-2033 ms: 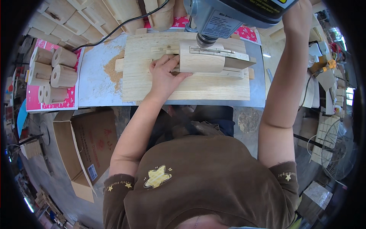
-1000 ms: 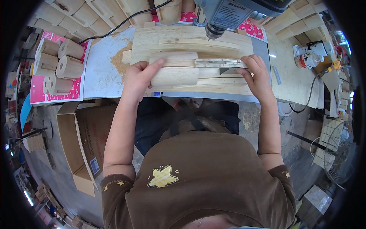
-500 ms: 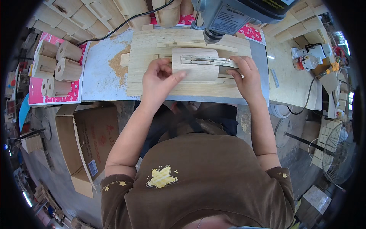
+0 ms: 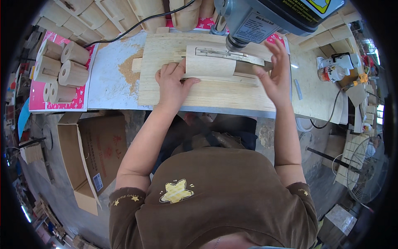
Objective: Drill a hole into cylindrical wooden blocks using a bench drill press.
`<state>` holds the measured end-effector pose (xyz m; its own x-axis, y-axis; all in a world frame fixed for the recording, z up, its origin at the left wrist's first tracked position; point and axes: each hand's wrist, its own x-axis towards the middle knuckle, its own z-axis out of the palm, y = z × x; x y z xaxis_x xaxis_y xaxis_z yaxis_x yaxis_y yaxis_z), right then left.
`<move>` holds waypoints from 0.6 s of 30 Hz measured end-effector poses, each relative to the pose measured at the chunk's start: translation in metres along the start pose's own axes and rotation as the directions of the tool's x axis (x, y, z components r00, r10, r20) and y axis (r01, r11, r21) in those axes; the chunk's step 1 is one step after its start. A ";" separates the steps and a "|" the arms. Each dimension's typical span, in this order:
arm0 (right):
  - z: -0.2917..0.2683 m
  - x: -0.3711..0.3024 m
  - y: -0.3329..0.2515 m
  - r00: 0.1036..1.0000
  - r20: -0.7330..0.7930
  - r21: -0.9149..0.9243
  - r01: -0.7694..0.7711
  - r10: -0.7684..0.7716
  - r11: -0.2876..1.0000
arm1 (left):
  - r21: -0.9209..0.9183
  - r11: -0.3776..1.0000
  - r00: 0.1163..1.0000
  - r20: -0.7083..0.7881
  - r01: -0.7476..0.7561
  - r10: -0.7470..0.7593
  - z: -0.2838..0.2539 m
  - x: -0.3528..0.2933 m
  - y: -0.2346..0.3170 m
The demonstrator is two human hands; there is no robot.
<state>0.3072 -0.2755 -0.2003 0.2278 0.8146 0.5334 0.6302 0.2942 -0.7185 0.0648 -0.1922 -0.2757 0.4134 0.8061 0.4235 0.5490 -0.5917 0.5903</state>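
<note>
My left hand (image 4: 173,81) grips the left end of a pale wooden cylinder (image 4: 209,66) lying on its side. The cylinder rests in a jig of thin wooden strips on a flat wooden board (image 4: 207,93), under the chuck of a grey drill press (image 4: 257,20). A narrow metal strip (image 4: 224,54) lies along the top of the cylinder. My right hand (image 4: 275,76) hovers with fingers spread just right of the cylinder's right end, holding nothing. Sawdust (image 4: 129,68) is piled left of the board.
Several drilled wooden cylinders (image 4: 62,70) lie on a pink sheet at the left. More wooden pieces (image 4: 107,18) are stacked at the back. An open cardboard box (image 4: 89,159) stands on the floor. A spray can (image 4: 331,74) and a corded tool sit at the right.
My right hand has let go of the cylinder's right end and lifted with fingers spread. My left hand stays on the cylinder, which now lies under the drill chuck.
</note>
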 end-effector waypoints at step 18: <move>-0.029 0.015 -0.107 0.978 -0.199 -0.329 -0.003 -0.066 0.944 | 0.043 0.999 1.000 -0.029 0.006 -0.005 0.004 -0.001 0.001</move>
<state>0.2644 -0.3090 -0.1021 0.3287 0.6774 0.6580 0.8388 0.1108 -0.5331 0.0679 -0.1936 -0.2776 0.3890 0.8091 0.4405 0.5823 -0.5865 0.5630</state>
